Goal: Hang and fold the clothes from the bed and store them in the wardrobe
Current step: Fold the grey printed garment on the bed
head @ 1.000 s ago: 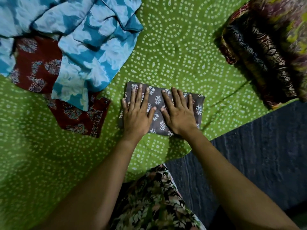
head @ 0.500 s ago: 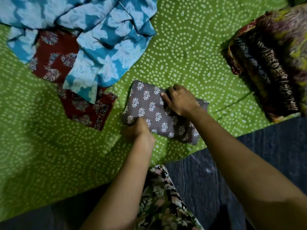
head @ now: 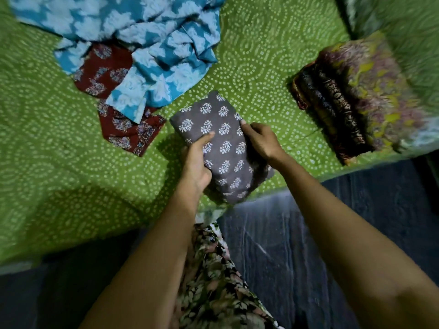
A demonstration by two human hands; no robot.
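Note:
A folded grey cloth with white leaf prints point(head: 222, 131) is lifted off the bed near its front edge. My left hand point(head: 197, 162) grips its left side, thumb on top. My right hand point(head: 261, 138) grips its right edge with curled fingers. On the green dotted bedsheet point(head: 59, 174) an unfolded blue and white garment point(head: 147, 51) lies at the upper left. A dark red printed garment point(head: 123, 129) sits partly under it.
A stack of folded dark patterned clothes point(head: 351, 100) rests on the bed at the right. The dark floor point(head: 308, 233) runs below the bed's front edge. My floral dress point(head: 218, 281) shows at the bottom centre.
Both hands were pressing flat on the grey cloth, then took hold of its edges. Now the folded cloth is raised and turned, pulled toward the bed's front edge.

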